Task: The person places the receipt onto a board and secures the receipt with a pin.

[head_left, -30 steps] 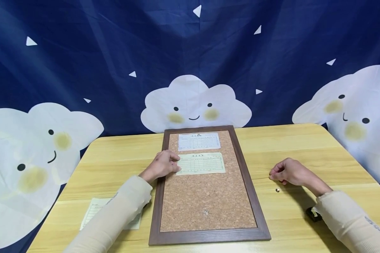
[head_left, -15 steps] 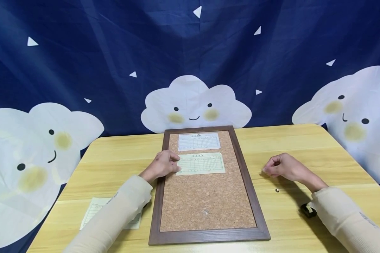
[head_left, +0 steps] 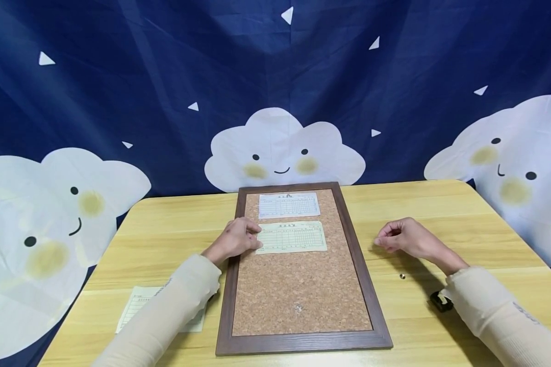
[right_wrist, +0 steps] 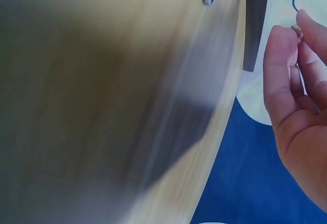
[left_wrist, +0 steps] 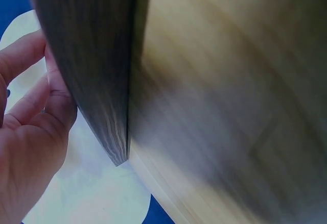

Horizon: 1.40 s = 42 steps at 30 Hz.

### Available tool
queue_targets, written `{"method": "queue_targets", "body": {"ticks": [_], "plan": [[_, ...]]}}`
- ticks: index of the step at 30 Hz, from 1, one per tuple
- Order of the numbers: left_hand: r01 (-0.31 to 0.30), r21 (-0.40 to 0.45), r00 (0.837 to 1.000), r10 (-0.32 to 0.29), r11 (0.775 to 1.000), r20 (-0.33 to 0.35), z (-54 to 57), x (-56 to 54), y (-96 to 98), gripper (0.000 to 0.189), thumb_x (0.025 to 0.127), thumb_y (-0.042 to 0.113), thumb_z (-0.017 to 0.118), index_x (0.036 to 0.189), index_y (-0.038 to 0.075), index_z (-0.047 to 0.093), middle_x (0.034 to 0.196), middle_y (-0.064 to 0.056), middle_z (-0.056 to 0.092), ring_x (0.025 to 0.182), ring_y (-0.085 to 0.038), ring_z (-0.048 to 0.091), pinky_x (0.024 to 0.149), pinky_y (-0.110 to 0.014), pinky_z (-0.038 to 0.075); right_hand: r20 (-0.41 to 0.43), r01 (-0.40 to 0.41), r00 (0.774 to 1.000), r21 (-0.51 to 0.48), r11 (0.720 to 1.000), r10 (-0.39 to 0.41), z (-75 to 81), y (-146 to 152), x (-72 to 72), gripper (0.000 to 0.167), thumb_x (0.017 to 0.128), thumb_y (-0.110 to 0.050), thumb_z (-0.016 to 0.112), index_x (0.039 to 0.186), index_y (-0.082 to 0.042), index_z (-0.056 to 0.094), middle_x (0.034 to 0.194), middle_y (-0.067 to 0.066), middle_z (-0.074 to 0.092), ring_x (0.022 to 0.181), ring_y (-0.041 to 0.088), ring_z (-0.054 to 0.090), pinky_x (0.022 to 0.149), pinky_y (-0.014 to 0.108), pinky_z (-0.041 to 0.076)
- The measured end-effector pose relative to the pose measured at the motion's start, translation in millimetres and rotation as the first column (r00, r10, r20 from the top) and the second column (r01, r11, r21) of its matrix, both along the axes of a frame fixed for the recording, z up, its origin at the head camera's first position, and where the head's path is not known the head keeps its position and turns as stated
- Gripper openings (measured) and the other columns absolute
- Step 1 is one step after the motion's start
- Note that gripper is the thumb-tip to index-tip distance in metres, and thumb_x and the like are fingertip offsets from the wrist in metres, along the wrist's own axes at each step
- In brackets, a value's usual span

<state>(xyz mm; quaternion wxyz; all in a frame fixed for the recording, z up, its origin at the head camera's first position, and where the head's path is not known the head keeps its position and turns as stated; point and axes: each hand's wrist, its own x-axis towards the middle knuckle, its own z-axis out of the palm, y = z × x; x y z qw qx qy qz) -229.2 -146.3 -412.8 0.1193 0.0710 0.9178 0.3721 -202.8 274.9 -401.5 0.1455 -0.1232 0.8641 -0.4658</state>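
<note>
My left hand [head_left: 235, 238] rests at the left edge of a pale green ruled paper slip [head_left: 293, 237], its thumb and fingers touching the paper on a framed corkboard [head_left: 303, 290]. In the left wrist view the board's dark frame [left_wrist: 92, 60] partly hides those fingertips. Over the table to the right of the board, my right hand [head_left: 408, 238] pinches a small brass thumbtack [right_wrist: 297, 31] between thumb and finger. Another thumbtack [head_left: 402, 276] lies on the table below that hand; the right wrist view shows its round head and pin from the side.
A white slip with blue lines [head_left: 288, 206] is on the board above the green one. More pale green slips [head_left: 140, 300] lie on the table at left, partly under the left sleeve. A small black object [head_left: 441, 302] shows at the right wrist. A dark blue cloud-print curtain [head_left: 275, 61] hangs behind.
My right hand has moved left and a little farther from me, closer to the board's right side. My left hand and the slips have stayed in place.
</note>
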Motion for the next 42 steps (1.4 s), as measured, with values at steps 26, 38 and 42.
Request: {"method": "queue_targets", "body": {"ticks": [26, 38, 42], "plan": [[-0.002, -0.002, 1.000, 0.002, 1.000, -0.007, -0.4, -0.4, 0.8, 0.034, 0.080, 0.002, 0.082, 0.113, -0.001, 0.072, 0.108, -0.007, 0.061, 0.083, -0.015, 0.060, 0.078, -0.034, 0.052, 0.035, 0.011, 0.999, -0.099, 0.995, -0.007, 4.1, -18.0, -11.9, 0.015, 0.087, -0.001, 0.075, 0.087, 0.010, 0.065, 0.079, 0.008, 0.067, 0.072, 0.016, 0.068, 0.072, 0.036, 0.060], [-0.003, -0.003, 1.000, 0.003, 1.000, -0.005, -0.2, -0.6, 1.5, 0.035, 0.081, 0.003, 0.081, 0.114, -0.001, 0.071, 0.106, -0.006, 0.061, 0.083, -0.015, 0.060, 0.079, -0.034, 0.052, -0.009, 0.033, 0.999, -0.014, 0.999, -0.033, 5.1, -24.0, -18.1, 0.020, 0.086, -0.011, 0.079, 0.091, 0.007, 0.071, 0.081, 0.007, 0.072, 0.075, 0.021, 0.071, 0.070, 0.031, 0.057], [-0.001, -0.010, 1.000, 0.001, 1.000, -0.002, -1.0, -1.1, 1.4, 0.035, 0.081, 0.003, 0.081, 0.114, 0.000, 0.071, 0.108, -0.006, 0.061, 0.083, -0.015, 0.059, 0.080, -0.034, 0.052, -0.055, 0.031, 0.998, 0.046, 0.998, -0.029, 6.9, -27.9, -19.4, 0.020, 0.086, -0.014, 0.080, 0.094, 0.004, 0.074, 0.082, 0.006, 0.073, 0.073, 0.013, 0.065, 0.065, 0.025, 0.051]]}}
